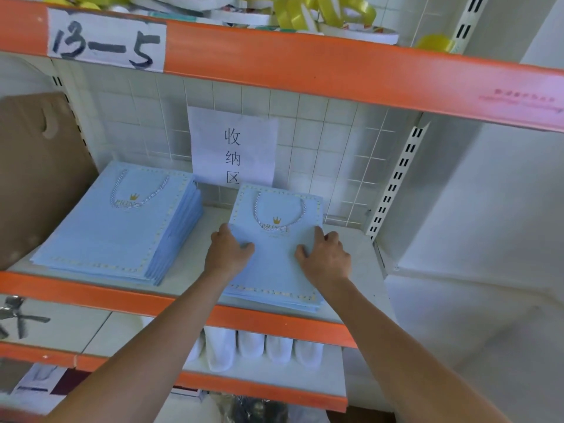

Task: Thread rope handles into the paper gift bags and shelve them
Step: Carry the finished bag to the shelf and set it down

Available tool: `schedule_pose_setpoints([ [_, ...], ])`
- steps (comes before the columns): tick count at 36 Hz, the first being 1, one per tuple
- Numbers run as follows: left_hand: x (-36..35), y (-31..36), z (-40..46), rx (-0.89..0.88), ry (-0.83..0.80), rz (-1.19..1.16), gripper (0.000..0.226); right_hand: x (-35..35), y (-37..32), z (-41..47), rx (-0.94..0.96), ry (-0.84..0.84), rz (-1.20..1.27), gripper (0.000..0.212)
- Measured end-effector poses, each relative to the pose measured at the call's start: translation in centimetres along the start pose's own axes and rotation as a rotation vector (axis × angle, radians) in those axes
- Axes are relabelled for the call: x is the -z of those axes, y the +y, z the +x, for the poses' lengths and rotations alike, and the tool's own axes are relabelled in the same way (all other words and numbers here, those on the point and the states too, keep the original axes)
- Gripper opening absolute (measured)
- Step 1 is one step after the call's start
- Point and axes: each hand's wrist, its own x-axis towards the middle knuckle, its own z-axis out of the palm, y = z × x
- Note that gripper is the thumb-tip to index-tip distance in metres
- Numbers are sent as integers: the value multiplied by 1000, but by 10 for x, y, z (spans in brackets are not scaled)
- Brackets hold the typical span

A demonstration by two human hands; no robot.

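- Left hand (228,253): lies on the left side of the top gift bag (276,248) in the right-hand stack; thumb on the bag's face, fingers at its left edge. Whether the fingers curl under the edge cannot be told from this angle.
- Right hand (325,256): mirrors it on the bag's right side, thumb on the face, fingers curled over the right edge.
- Top gift bag: pale blue paper, lying flat, gold crown and "PRINCE" print, dotted border. Its rope handle (279,213), a white twisted cord, is threaded and lies in a loop on the upper face.
- The stack under it rests on the middle shelf (351,248), its front edge near the orange shelf lip (268,323).
- Second stack of blue bags (119,224): further left on the same shelf, apart from the right stack, taller, top bag with handle also threaded.
- Paper sign (233,148) with three printed characters hangs on the white wire grid (335,141) behind the bags.
- Brown cardboard sheet (36,172) stands at the shelf's left end, beside the left stack.
- Label "13-5" (106,41) is fixed on the upper orange beam; yellow ribbon (320,10) sits on the shelf above.
- White folded items (262,346) in a row on the shelf below.
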Motion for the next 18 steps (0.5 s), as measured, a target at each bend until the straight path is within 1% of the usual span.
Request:
schedule_pose_setpoints([
  [5,3,-3,2,5,-63,79,72,-10,1,-3,-55,-62,90,67],
  [9,1,-3,-4,4,-81,116,80,-14,3,-8,-73,-52,164,69],
  [14,0,-6,-7,33,-77,88,87,-14,2,-9,-54,-57,174,69],
  [18,2,-8,-6,51,-100,-14,85,-13,4,-8,-77,-74,220,68],
])
